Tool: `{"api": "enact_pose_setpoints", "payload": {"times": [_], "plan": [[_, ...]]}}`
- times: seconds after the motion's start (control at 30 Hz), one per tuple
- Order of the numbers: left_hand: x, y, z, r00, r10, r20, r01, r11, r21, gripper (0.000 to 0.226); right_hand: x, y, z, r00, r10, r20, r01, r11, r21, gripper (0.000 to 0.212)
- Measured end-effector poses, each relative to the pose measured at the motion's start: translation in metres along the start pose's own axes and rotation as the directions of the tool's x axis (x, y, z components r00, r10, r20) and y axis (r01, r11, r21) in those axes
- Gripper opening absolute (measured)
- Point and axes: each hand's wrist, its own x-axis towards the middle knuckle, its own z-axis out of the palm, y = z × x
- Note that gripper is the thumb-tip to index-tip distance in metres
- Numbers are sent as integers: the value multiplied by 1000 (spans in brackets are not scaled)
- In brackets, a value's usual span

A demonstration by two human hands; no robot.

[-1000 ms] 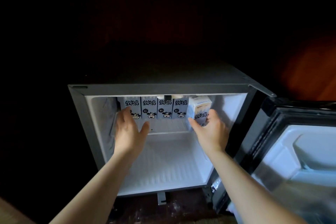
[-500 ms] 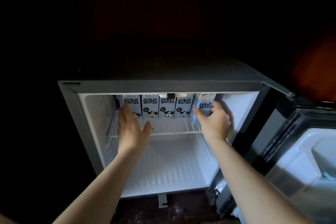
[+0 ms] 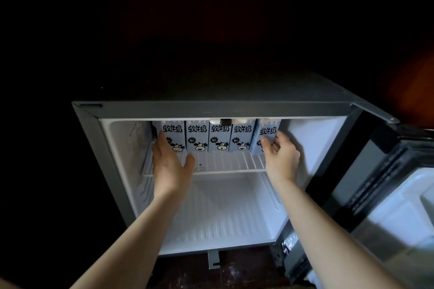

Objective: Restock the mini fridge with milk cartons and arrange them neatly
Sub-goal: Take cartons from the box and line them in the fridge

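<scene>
Blue milk cartons (image 3: 219, 136) stand in a row on the wire shelf (image 3: 225, 163); the right hand (image 3: 280, 157) grips the rightmost, slightly turned carton (image 3: 266, 135); the left hand (image 3: 170, 164), open-palmed, presses the leftmost carton (image 3: 173, 132); both arms reach into the white mini fridge (image 3: 223, 213); the room is dark.

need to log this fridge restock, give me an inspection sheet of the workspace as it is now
surface: white wire shelf in the upper part of the open mini fridge; floor below it bare.
job's things: five blue milk cartons in a row at the back of the shelf; the fifth carton is turned slightly out of line.
clutter: nothing seen.
grippers: left hand flat against the leftmost carton; right hand grips the fifth carton.
cables: nothing seen.
surroundings: fridge door swung open on the right; room dark.
</scene>
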Motion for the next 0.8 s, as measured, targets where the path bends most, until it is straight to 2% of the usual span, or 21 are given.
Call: {"api": "enact_pose_setpoints", "payload": {"times": [0.3,0.5,0.67,0.8], "plan": [[-1,-3,0,999,2,32,-3,999,36,83,2,-9,10,998,59,-34,-64,987,-150,22],[-1,-5,-3,998,13,62,-13,1000,8,85,1,1,11,997,73,2,-72,991,-115,12],[-4,0,-3,997,-8,74,5,1000,30,81,5,1,10,994,100,48,-93,987,-127,14],[-11,8,-10,989,-75,128,63,993,100,68,0,-5,5,989,123,79,-117,990,-81,16]]}}
